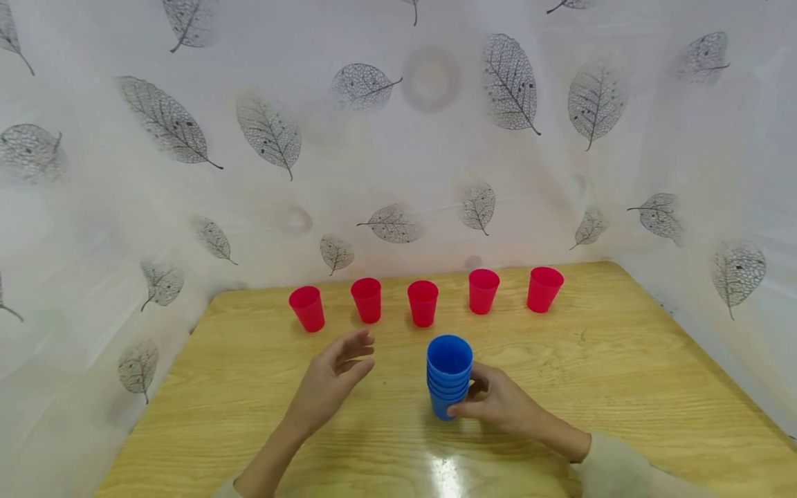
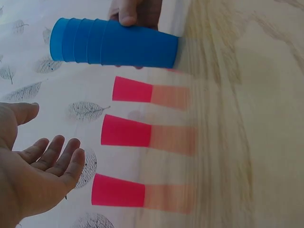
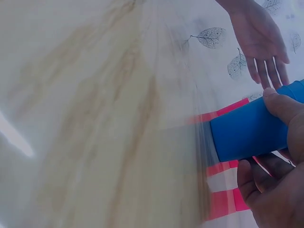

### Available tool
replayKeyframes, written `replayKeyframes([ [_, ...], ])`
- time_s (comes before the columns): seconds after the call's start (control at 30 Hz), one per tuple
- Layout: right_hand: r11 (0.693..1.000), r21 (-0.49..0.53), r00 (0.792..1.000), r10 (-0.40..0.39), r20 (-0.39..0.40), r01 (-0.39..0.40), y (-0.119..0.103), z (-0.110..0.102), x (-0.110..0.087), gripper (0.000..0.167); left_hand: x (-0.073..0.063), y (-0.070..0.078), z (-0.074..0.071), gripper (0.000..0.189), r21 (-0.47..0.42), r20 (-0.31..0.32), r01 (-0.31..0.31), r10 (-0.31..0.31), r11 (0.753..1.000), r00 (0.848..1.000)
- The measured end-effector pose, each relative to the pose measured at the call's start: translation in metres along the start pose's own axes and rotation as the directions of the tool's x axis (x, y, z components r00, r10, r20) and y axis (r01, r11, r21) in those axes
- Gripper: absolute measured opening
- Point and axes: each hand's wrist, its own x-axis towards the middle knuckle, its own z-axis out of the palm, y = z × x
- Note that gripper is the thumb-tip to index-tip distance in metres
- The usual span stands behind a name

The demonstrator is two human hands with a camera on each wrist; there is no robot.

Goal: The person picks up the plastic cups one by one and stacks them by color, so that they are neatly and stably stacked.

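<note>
My right hand (image 1: 500,400) grips a stack of several nested blue cups (image 1: 448,380) from the right side, thumb in front and fingers behind. The stack is upright, mouth up, close over the table in front of the red cups; in the left wrist view the blue stack (image 2: 118,43) lies sideways across the top. My left hand (image 1: 333,377) is off to the left of the stack, holding nothing, fingers loosely bent and palm turned toward the blue cups. Several red cups stand mouth up in a spaced row, among them a middle red cup (image 1: 423,304).
The wooden table (image 1: 236,387) runs back to a pale curtain (image 1: 398,159) printed with grey leaves. Outermost in the row are a left red cup (image 1: 308,309) and a right red cup (image 1: 544,290). Curtain also hangs along both table sides.
</note>
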Motion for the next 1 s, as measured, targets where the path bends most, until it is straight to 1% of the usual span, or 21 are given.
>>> replayKeyframes([
  [0.1,1.000,-0.008,1.000,-0.005,-0.009,0.005,0.001,-0.001,-0.001,0.050,-0.003,-0.006,-0.007,0.049,0.009,-0.019,0.017,-0.017,1.000,1.000],
  [0.23,1.000,-0.010,1.000,0.006,-0.015,-0.006,0.003,-0.004,-0.001,0.049,-0.006,-0.012,-0.015,0.048,0.026,-0.043,0.028,-0.027,0.999,0.999],
  [0.33,1.000,-0.016,1.000,0.014,-0.022,-0.014,0.005,-0.007,-0.002,0.050,-0.007,-0.015,-0.021,0.046,0.047,-0.061,0.048,-0.045,0.998,0.997],
  [0.47,0.999,-0.031,0.999,0.015,-0.042,-0.017,0.006,-0.012,-0.004,0.049,-0.007,-0.020,-0.029,0.045,0.077,-0.093,0.077,-0.070,0.994,0.993],
  [0.57,0.999,-0.041,0.998,0.016,-0.067,-0.019,0.008,-0.016,-0.006,0.048,-0.006,-0.024,-0.035,0.045,0.089,-0.121,0.081,-0.070,0.993,0.990],
  [0.63,0.998,-0.053,0.996,0.026,-0.089,-0.031,0.009,-0.020,-0.007,0.048,-0.006,-0.026,-0.038,0.045,0.087,-0.133,0.093,-0.081,0.992,0.988],
  [0.73,0.994,-0.077,0.989,0.061,-0.132,-0.071,0.012,-0.026,-0.008,0.048,-0.005,-0.028,-0.042,0.046,0.090,-0.134,0.116,-0.103,0.989,0.986],
  [0.87,0.984,-0.102,0.976,0.125,-0.180,-0.145,0.015,-0.036,-0.010,0.051,-0.002,-0.033,-0.049,0.046,0.108,-0.140,0.142,-0.127,0.984,0.982],
  [1.0,0.977,-0.115,0.962,0.154,-0.224,-0.182,0.018,-0.047,-0.014,0.054,0.002,-0.039,-0.059,0.045,0.125,-0.170,0.166,-0.144,0.978,0.975],
])
